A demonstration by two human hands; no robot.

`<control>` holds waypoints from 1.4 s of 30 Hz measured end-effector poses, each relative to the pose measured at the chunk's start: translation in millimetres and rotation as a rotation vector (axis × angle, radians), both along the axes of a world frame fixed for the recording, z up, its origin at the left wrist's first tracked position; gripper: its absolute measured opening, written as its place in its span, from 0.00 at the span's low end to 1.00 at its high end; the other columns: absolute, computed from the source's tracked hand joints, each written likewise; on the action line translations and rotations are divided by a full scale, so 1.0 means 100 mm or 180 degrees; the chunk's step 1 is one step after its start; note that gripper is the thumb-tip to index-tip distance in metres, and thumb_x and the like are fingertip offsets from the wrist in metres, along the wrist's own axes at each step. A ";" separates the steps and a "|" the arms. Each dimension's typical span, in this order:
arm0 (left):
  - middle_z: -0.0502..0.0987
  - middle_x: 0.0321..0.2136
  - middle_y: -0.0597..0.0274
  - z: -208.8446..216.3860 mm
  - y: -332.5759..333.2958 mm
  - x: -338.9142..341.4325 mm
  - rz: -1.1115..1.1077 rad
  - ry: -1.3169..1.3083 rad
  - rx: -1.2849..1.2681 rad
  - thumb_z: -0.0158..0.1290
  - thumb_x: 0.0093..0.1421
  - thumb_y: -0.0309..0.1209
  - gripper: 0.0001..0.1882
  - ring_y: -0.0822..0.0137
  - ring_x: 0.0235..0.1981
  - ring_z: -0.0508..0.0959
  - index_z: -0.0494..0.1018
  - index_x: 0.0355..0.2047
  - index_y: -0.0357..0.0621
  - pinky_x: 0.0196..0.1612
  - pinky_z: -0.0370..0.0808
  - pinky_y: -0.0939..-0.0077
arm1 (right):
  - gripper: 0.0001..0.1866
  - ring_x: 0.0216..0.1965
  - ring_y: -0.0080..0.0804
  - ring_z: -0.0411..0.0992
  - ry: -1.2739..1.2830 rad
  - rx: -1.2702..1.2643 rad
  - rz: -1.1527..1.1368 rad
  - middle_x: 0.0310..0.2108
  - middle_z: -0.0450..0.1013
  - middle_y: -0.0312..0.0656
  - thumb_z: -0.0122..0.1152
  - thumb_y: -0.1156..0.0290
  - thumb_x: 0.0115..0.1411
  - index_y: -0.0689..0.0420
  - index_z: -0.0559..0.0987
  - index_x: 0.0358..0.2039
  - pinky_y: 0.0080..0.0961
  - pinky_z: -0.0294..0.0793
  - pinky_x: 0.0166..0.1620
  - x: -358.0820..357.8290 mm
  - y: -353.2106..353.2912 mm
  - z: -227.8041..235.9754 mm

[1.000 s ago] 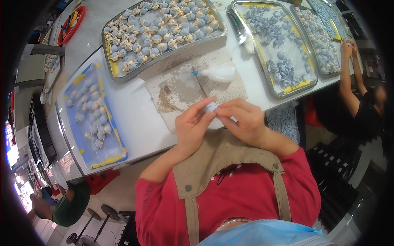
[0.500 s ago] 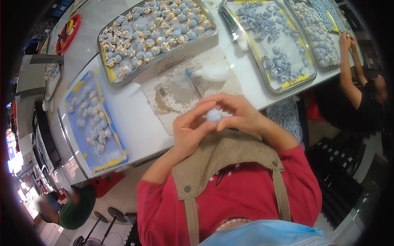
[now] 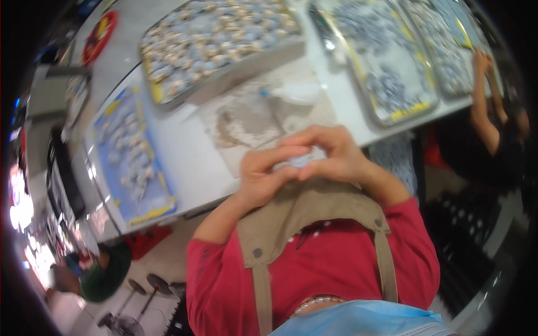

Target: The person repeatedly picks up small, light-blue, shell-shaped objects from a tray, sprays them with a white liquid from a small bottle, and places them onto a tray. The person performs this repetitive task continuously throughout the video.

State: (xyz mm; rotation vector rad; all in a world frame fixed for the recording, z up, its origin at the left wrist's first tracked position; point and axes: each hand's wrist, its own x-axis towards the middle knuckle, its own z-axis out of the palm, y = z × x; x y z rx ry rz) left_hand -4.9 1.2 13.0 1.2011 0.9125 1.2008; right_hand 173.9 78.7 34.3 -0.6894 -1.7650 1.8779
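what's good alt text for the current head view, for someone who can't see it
A left hand and right hand hold a small pale-blue piece before a khaki apron at a white table. Beyond lie a blue-tipped white bottle and metal trays of bluish pieces; a blue tray sits left.

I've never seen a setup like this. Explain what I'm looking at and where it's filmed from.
There is no machine here. A wide fisheye camera on a person's head looks down, so straight edges bend near the rim. You see the bare left hand and right hand of its wearer, together holding a small pale-blue piece, blurred and partly hidden by the fingers. On the white table, a shallow blue plastic tray at left and a large rectangular metal tray beyond the hands carry many small blue-and-cream pieces. A white plastic bottle with a blue tip lies nearer the hands than the metal tray.
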 end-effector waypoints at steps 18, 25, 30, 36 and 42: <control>0.78 0.32 0.55 0.25 -0.40 -2.16 0.3142 0.5255 -0.0658 0.55 0.52 0.33 0.13 0.60 0.31 0.77 0.76 0.38 0.45 0.37 0.72 0.70 | 0.09 0.35 0.27 0.71 -0.0752 0.1771 -0.1854 0.33 0.73 0.41 0.60 0.77 0.52 0.63 0.77 0.35 0.20 0.68 0.41 -0.04 0.29 -0.29; 0.76 0.34 0.60 0.23 0.61 -2.22 0.2257 0.4321 0.0998 0.53 0.50 0.26 0.11 0.57 0.39 0.74 0.74 0.36 0.46 0.43 0.70 0.68 | 0.06 0.32 0.27 0.71 -0.0824 0.1911 -0.1949 0.29 0.73 0.42 0.60 0.77 0.52 0.63 0.77 0.32 0.20 0.68 0.39 -0.08 0.28 -0.31; 0.75 0.37 0.59 -0.06 1.37 -2.20 0.0973 0.4682 0.1480 0.54 0.47 0.22 0.15 0.57 0.39 0.73 0.72 0.38 0.45 0.44 0.69 0.69 | 0.10 0.37 0.34 0.69 -0.0996 0.2218 -0.1943 0.33 0.72 0.42 0.60 0.75 0.51 0.60 0.77 0.36 0.26 0.66 0.43 0.00 0.30 -0.29; 0.73 0.34 0.60 0.04 1.26 -1.98 0.1780 0.3735 0.1388 0.52 0.51 0.22 0.15 0.63 0.32 0.74 0.72 0.41 0.45 0.37 0.71 0.75 | 0.18 0.41 0.42 0.65 -0.1555 0.2793 -0.1569 0.38 0.71 0.43 0.62 0.69 0.49 0.57 0.74 0.41 0.34 0.62 0.45 0.03 0.43 -0.38; 0.72 0.43 0.59 0.24 0.33 -0.90 0.1324 0.0327 -0.0532 0.52 0.53 0.18 0.23 0.67 0.39 0.76 0.66 0.51 0.36 0.46 0.73 0.75 | 0.19 0.37 0.40 0.67 -0.1652 0.2721 -0.1249 0.36 0.72 0.43 0.64 0.67 0.46 0.56 0.74 0.40 0.33 0.63 0.41 -0.01 0.40 -0.42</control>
